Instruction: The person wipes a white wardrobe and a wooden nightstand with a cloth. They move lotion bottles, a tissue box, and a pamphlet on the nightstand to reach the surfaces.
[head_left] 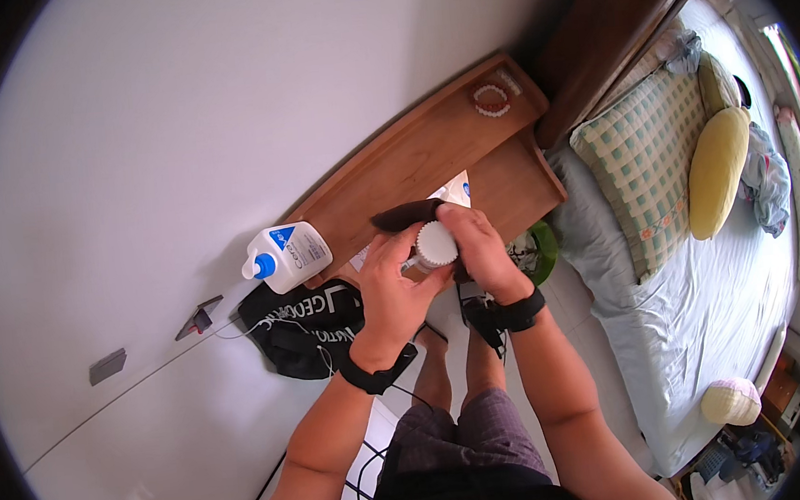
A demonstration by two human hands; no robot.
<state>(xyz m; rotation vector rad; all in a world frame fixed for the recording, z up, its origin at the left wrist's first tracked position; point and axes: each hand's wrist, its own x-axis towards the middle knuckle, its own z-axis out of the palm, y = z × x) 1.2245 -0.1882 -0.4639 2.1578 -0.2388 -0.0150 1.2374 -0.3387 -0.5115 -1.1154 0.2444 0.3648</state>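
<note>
My left hand (396,289) grips a small container with a white ridged cap (436,243), its fingers and thumb around the side. A dark brown cloth (406,215) is in my right hand (483,254), which presses against the container's other side. Most of the container's body is hidden by my hands. Both hands are above a wooden shelf unit (393,166). Behind my fingers, a white packet (455,189) shows in part on the unit. To the left stands a white CeraVe pump bottle (298,254) with a blue collar.
A beaded bracelet (491,100) lies at the unit's far end. Below the bottle is a black bag (294,336) with white lettering, near a plugged-in wall socket (199,319). A green-rimmed bin (544,249) stands between the unit and the bed (647,343), which holds pillows (654,166).
</note>
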